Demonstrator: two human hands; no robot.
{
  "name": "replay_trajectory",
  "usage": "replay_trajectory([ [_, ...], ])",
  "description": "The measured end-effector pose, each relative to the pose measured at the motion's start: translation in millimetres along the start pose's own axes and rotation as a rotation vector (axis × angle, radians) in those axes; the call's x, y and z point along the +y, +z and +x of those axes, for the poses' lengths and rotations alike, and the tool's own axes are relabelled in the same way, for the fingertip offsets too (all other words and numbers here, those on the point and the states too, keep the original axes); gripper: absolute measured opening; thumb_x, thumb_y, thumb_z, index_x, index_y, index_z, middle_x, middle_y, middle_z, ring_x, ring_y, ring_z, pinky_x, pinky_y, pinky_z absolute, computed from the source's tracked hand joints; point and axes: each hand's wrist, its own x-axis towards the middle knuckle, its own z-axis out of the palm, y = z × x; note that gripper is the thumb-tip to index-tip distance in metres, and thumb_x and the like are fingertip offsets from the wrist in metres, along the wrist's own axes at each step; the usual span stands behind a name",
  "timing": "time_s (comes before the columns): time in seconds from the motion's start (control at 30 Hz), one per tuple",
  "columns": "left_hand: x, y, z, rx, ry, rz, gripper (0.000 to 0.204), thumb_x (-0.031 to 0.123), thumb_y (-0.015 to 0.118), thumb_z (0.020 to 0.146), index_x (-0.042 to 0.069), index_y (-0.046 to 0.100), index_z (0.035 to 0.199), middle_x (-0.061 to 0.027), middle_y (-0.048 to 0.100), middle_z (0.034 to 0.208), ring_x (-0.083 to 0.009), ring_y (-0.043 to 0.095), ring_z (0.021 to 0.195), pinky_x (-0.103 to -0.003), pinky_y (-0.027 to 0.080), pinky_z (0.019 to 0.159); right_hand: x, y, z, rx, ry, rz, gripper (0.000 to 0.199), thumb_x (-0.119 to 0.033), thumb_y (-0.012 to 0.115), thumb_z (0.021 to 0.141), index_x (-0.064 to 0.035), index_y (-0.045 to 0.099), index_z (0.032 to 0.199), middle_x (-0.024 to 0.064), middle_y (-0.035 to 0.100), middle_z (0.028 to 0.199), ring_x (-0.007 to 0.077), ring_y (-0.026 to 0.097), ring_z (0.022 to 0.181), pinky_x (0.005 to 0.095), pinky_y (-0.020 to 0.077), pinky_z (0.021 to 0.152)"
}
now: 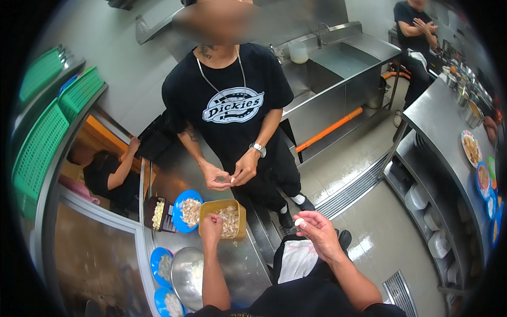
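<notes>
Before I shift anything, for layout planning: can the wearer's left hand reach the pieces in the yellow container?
Probably yes: the left hand appears over the yellow container, and no lid covers the pieces.

The worktop point(240, 269) was metal with a dull sheen, and the round bowl point(181, 267) on it was smooth, shiny metal. The yellow tub point(243, 214) and a blue plate point(177, 212) looked like smooth plastic, the green baskets point(42, 150) perforated plastic. Glossy tiles covered the floor point(364, 224), and the white towel point(297, 260) was matt cloth.
</notes>
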Motion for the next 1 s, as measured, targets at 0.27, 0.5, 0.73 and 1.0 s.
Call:
replay_trajectory([
  [0.27, -47.4, 36.6, 14.6, 0.032, -0.089, 0.472, 0.018, 0.016, 0.067, 0.085, 0.003, 0.078, 0.088, -0.0237, 0.074, 0.085, -0.0424, 0.074, 0.083, -0.054, 0.057, 0.075, 11.1, 0.6, -3.6, 0.072, 0.020, -0.120, 0.027, -0.008, 0.068, 0.099, -0.0019, 0.063, 0.125, 0.0113, 0.070, 0.121, 0.0136, 0.068, 0.099, 0.0284, 0.0585, 0.085],
  [0.5, 16.2, 4.4, -28.6, 0.167, -0.062, 0.158, 0.023, 0.020, 0.067, 0.093, 0.001, 0.076, 0.102, -0.0243, 0.074, 0.092, -0.0422, 0.071, 0.087, -0.052, 0.054, 0.080, 29.8, -3.8, 2.4, 0.040, 0.085, -0.075, 0.020, -0.011, 0.066, 0.102, -0.0031, 0.064, 0.120, 0.0096, 0.071, 0.107, 0.0117, 0.068, 0.087, 0.0261, 0.0607, 0.076],
  [0.73, 120.4, 8.1, -97.7, -0.396, 0.055, -0.659, 0.036, 0.018, 0.073, 0.095, 0.001, 0.068, 0.126, -0.0150, 0.073, 0.103, -0.0237, 0.071, 0.083, -0.035, 0.057, 0.077, 61.8, 2.9, 23.2, -0.010, 0.211, -0.208, 0.015, -0.017, 0.068, 0.102, -0.0055, 0.062, 0.110, 0.0064, 0.071, 0.099, 0.0098, 0.067, 0.079, 0.0246, 0.0583, 0.071],
  [1.0, 107.8, 6.4, -114.8, -0.304, 0.033, -0.543, 0.025, 0.018, 0.075, 0.093, 0.003, 0.072, 0.113, -0.0084, 0.073, 0.091, -0.0138, 0.067, 0.076, -0.032, 0.054, 0.068, 81.8, 26.5, 33.7, -0.170, 0.341, -0.335, 0.025, -0.026, 0.062, 0.106, -0.0048, 0.062, 0.119, 0.0107, 0.073, 0.105, 0.0136, 0.069, 0.088, 0.0283, 0.0585, 0.079],
])
